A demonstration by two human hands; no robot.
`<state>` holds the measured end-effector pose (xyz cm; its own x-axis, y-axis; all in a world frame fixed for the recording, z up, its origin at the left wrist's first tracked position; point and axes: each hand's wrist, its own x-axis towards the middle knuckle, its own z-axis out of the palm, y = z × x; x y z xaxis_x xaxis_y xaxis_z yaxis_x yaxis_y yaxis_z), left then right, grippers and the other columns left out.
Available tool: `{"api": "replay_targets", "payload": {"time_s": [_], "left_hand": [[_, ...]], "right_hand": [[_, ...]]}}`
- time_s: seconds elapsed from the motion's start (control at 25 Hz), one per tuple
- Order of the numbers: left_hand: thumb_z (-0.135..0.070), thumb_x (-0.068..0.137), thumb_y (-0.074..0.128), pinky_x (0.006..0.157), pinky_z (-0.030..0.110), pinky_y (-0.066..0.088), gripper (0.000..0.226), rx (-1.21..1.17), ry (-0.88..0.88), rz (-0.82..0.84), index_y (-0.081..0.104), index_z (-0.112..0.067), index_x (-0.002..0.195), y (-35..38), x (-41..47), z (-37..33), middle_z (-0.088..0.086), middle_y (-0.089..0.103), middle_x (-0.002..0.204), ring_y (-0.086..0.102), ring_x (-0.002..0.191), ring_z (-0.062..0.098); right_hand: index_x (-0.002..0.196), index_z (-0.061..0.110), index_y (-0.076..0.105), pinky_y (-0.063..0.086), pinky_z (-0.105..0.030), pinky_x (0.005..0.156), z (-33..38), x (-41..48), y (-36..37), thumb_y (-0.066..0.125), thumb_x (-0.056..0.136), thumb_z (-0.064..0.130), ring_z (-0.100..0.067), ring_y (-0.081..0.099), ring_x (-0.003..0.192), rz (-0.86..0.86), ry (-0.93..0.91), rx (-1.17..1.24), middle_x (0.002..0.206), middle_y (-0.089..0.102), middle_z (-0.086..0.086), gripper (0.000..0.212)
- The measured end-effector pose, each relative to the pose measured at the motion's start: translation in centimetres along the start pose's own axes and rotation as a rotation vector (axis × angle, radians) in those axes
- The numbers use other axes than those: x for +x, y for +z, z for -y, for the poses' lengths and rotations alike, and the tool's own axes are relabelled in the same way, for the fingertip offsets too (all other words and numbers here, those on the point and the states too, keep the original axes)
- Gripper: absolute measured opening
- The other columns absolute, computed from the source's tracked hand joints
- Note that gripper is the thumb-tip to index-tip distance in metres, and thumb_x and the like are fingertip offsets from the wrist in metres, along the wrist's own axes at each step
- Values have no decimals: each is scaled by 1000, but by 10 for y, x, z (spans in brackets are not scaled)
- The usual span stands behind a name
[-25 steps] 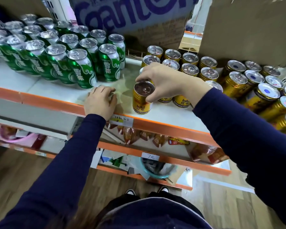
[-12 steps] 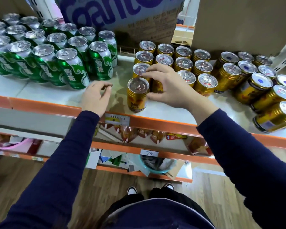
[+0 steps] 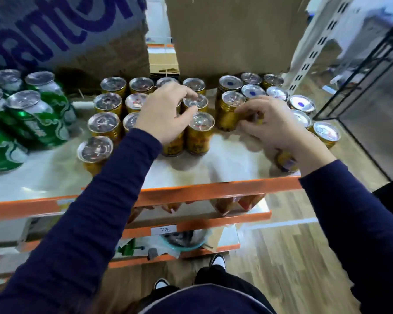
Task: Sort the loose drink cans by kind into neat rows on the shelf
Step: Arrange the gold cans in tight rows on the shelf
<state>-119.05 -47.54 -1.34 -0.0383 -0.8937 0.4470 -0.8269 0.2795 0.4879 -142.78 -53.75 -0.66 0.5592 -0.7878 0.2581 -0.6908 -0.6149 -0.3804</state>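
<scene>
**Left hand** (image 3: 166,112): the fingers arch down over the short gold cans (image 3: 104,123), with the fingertips at the rim of one lid and the thumb beside the front can (image 3: 200,132). Blur hides whether anything is pinched, so its grip cannot be told.

**Right hand** (image 3: 271,123): the fingers and thumb curl round a held can (image 3: 257,116), of which only a gold sliver shows between them. The fingertips lie against the side of a taller gold can (image 3: 230,112).

The hands probably sit low and close together so that each steadies upright neighbours while one can is nudged into line (a toppled can would upset a row).

**Outward:** the short gold cans stand in rough rows at the centre of the shelf (image 3: 225,168). The blue-dotted cans (image 3: 301,104) crowd loosely to the right, with one more can partly hidden under the right wrist. The green cans (image 3: 39,123) form a block at left, and cardboard boxes (image 3: 232,35) stand behind.

**Judgement:** the gold kinds are not yet squared into neat rows.
</scene>
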Motion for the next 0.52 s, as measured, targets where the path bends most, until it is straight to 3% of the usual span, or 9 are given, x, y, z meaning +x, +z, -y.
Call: {"api": "replay_targets", "payload": {"time_s": [0.2,0.36,0.52], "left_hand": [[-36,90,59,94,39,43,39,120,-19,191,61,-14,121,55,77,-30,10,59,114,55,109,28],[-60,77,67,94,41,45,74,347,-166,426,55,-7,127,92,114,-37,17,58,122,54,113,33],[-54,66,76,85,42,49,67,369,-227,395,64,-8,112,101,116,-39,15,62,108,58,102,33]], "right_hand": [[106,9,71,33,-18,74,-75,8,-42,71,80,11,-25,59,94,-17,87,-70,102,66,-11,26],[109,7,71,35,-22,75,-112,33,-54,72,82,17,-28,60,95,49,25,-111,104,67,-12,29],[114,8,68,35,-24,75,-120,82,-44,68,86,26,-27,58,96,94,-98,-149,104,65,-11,34]]}}
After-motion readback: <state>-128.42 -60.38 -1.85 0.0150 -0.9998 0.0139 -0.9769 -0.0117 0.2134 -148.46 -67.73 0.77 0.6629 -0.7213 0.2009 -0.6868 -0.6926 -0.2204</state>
